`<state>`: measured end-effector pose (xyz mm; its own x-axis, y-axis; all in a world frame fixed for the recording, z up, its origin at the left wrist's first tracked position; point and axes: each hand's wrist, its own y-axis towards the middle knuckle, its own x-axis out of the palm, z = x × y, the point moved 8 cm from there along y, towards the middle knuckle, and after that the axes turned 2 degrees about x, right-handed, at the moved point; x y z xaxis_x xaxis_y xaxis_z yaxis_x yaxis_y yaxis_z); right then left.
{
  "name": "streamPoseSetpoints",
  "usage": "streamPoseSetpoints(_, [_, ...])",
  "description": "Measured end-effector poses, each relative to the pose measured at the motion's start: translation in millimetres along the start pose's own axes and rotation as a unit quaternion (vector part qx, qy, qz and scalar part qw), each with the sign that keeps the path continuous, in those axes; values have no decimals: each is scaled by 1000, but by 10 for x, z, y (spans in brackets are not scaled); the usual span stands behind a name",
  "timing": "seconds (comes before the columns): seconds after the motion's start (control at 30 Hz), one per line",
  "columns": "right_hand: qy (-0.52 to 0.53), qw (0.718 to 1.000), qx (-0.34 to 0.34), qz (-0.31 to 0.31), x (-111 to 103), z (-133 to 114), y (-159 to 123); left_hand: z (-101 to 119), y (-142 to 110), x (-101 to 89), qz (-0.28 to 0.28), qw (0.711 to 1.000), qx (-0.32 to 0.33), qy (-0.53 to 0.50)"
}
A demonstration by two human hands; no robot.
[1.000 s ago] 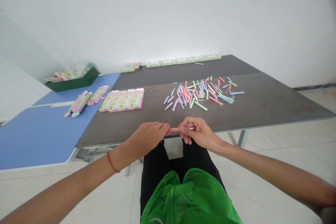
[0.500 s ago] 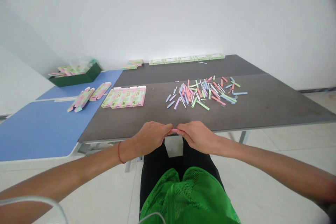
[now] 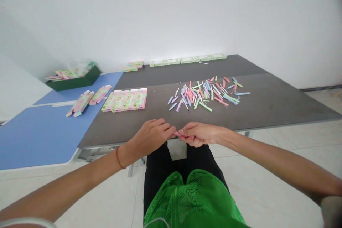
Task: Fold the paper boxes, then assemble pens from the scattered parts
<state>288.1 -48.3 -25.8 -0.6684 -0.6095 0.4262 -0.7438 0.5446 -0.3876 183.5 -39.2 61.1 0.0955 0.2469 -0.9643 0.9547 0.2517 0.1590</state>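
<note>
A pale wall (image 3: pixel 171 14) fills the back, and light floor tiles (image 3: pixel 107 199) show below. A dark table (image 3: pixel 288 103) stands in front of the person, with a blue table (image 3: pixel 40 135) against its left side. The person wears a green mesh vest (image 3: pixel 192 203) and black trousers (image 3: pixel 157 171), with the legs at the near edge of the dark table. On the blue table, near the wall, a dark green tray (image 3: pixel 69 84) holds printed cartons and clear plastic; 2 pink and green cartons (image 3: pixel 80 103) lie in front of it. On the dark table, 4 boxes marked 5 (image 3: pixel 124 100) lie side by side at the left, 5 pale green boxes (image 3: pixel 188 60) line the wall, and a small stack of cartons (image 3: pixel 133 66) sits left of that line. The left hand (image 3: pixel 153 133) pinches the left end of a pink pen (image 3: pixel 176 134) between thumb and fingers; the right hand (image 3: pixel 199 134) grips its other end, fingers curled under. The pen is just off the table's near edge, above the lap, mostly hidden by the 2 hands. Beyond them, a loose heap of pen parts (image 3: pixel 190 94) in pink, green, blue, purple and white spreads over the tabletop. A thin red bracelet (image 3: pixel 118 158) circles the left wrist.
</note>
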Motion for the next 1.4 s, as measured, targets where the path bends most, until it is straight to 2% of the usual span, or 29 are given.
streamPoseSetpoints(0.07, [-108, 989, -65, 75, -38, -130, -54, -109, -21, 11, -12, 994, -47, -99])
streamPoseSetpoints(0.1, [-175, 974, -96, 109, -30, -214, -99, -174, -34, 17, -16, 986, -74, -148])
streamPoseSetpoints(0.17, [-314, 925, -138, 163, 36, -374, -195, -266, -48, 44, -33, 966, -107, -231])
streamPoseSetpoints(0.23, [-427, 865, -160, 208, 126, -499, -279, -270, -42, 94, -72, 946, -100, -299])
streamPoseSetpoints(0.3, [-502, 812, -171, 242, 202, -571, -337, -228, -29, 137, -109, 927, -84, -348])
streamPoseSetpoints(0.37, [-533, 782, -182, 267, 234, -603, -371, -204, -12, 138, -104, 922, -87, -362])
streamPoseSetpoints(0.4, [-526, 785, -184, 269, 226, -599, -372, -197, -3, 119, -85, 929, -89, -349])
streamPoseSetpoints(0.43, [-501, 804, -180, 263, 197, -578, -359, -186, 3, 90, -59, 942, -88, -319])
streamPoseSetpoints(0.5, [-389, 885, -139, 214, 97, -459, -277, -129, -1, 13, -2, 973, -66, -223])
streamPoseSetpoints(0.57, [-212, 970, -49, 109, 45, -237, -155, -32, -29, -66, 51, 992, -21, -110])
streamPoseSetpoints(0.6, [-120, 992, 0, 46, 62, -127, -109, 19, -53, -103, 76, 995, 5, -63])
streamPoseSetpoints(0.63, [-41, 998, 40, -13, 98, -45, -81, 62, -81, -138, 99, 994, 30, -27])
streamPoseSetpoints(0.7, [60, 990, 84, -101, 163, 37, -55, 114, -140, -193, 135, 989, 66, 14])
streamPoseSetpoints(0.8, [114, 980, 92, -135, 180, 67, -27, 120, -191, -236, 158, 983, 85, 29])
streamPoseSetpoints(0.9, [119, 983, 84, -113, 167, 66, -21, 101, -166, -218, 145, 986, 82, 31])
streamPoseSetpoints(1.0, [90, 991, 71, -71, 160, 50, -42, 69, -87, -123, 89, 993, 75, 11])
streamPoseSetpoints(1.07, [43, 998, 37, -13, 127, 2, -58, 30, -44, -37, 40, 997, 60, -29])
streamPoseSetpoints(1.13, [-25, 997, -27, 69, 68, -109, -92, -21, -31, 3, 20, 997, 32, -69])
streamPoseSetpoints(1.2, [-66, 988, -75, 120, 49, -206, -133, -48, -47, -43, 50, 995, 14, -86])
streamPoseSetpoints(1.23, [-62, 988, -77, 120, 60, -217, -137, -47, -63, -91, 79, 993, 13, -85])
streamPoseSetpoints(1.33, [5, 998, -28, 62, 124, -147, -110, -35, -112, -235, 155, 984, 14, -85])
streamPoseSetpoints(1.4, [16, 998, -20, 52, 112, -134, -111, -80, -109, -283, 162, 980, -6, -119])
